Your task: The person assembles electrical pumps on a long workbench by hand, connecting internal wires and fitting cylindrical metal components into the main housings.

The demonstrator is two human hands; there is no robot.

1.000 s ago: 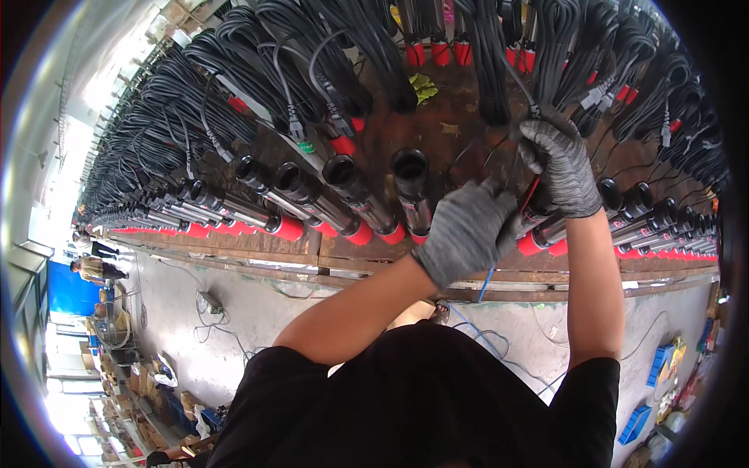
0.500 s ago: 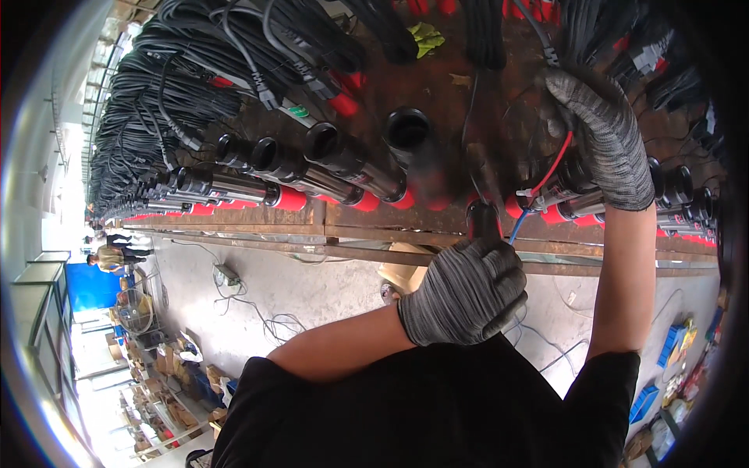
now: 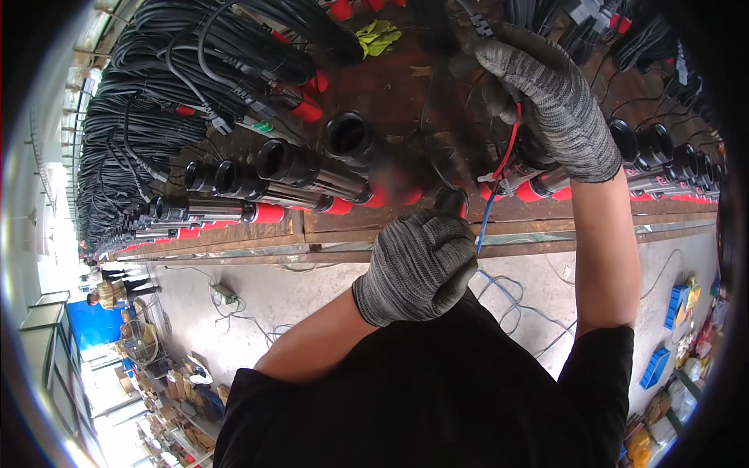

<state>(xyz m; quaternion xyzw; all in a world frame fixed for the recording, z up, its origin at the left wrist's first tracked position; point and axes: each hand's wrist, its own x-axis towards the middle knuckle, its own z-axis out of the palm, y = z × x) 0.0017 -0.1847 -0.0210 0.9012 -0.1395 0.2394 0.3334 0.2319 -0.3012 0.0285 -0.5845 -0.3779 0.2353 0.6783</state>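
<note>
- A long workbench (image 3: 406,93) with a dark, rust-brown top runs across the upper part of the view; its front edge bends with the lens.
- Rows of black cylindrical units with red end caps (image 3: 304,175) lie side by side on the bench, open mouths turned toward the camera.
- Coils of black cable (image 3: 156,101) are heaped along the left and far side of the bench, some ending in black plugs.
- A crumpled yellow-green rag (image 3: 377,35) lies on the bench top near the far edge.
- Beyond the bench edge lies a grey concrete floor (image 3: 257,300) strewn with loose wires; a small grey box (image 3: 224,294) sits on it.
- At the lower right, blue plastic bins (image 3: 677,300) stand on the floor; at the lower left, a blue panel (image 3: 97,321) and a round fan (image 3: 140,347).
- Other people (image 3: 109,290) stand far off at the left edge, too small to tell more.
- The right hand (image 3: 550,97), in a grey knit glove, rests over one cylinder at the bench's front edge, fingers curled and pinching a red wire (image 3: 509,144).
- The left hand (image 3: 421,261), also gloved, is closed in a fist just below the bench edge, beside a blue wire (image 3: 484,222) hanging down; what the fist encloses cannot be told.
- No readable labels or signs show.
</note>
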